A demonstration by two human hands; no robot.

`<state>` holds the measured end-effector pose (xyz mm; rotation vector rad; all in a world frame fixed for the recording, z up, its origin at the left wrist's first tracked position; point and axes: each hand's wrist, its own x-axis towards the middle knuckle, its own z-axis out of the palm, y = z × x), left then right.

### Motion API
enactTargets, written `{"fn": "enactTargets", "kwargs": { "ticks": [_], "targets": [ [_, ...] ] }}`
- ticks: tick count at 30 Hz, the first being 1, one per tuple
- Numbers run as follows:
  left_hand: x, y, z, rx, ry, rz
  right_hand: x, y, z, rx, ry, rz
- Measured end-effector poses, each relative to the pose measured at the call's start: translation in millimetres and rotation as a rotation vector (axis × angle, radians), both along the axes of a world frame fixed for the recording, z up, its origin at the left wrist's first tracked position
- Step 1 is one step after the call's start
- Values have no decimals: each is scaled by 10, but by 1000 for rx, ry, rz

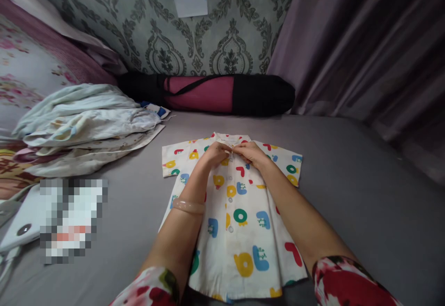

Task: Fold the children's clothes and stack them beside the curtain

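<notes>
A white short-sleeved shirt (243, 232) printed with red, blue, green and yellow letters lies spread flat, its collar pointing away from me. Several pale buttons run down its front placket. Near the collar, my left hand (218, 153) pinches the placket edge between curled fingers. My right hand (251, 153) meets it from the other side, fingertips closed on the same strip of cloth. Both sets of fingertips almost touch, and they hide the upper button area. A pale bangle (188, 206) circles my left wrist.
Grey sheet (347, 194) lies under the shirt. Folded cloths (90, 116) are heaped at the left, with a white device (31, 218) and cable in front. A black and pink rolled bag (201, 93) lies along the wall; purple curtains (333, 41) hang at the right.
</notes>
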<state>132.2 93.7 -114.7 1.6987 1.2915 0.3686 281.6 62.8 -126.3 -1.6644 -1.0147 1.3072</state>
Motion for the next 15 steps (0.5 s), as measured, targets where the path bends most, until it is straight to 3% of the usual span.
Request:
{"fn": "enactTargets", "kwargs": {
  "ticks": [5,11,15],
  "targets": [
    [-21,10,1,-22,-4,-36,4,-5,-33,26,-54,26],
    [-56,-17,73,-101,-35,50,13,55,-178,157,-294,83],
    [-70,-31,80,-29,-60,65,17,78,-266,228,-441,136]
  ]
}}
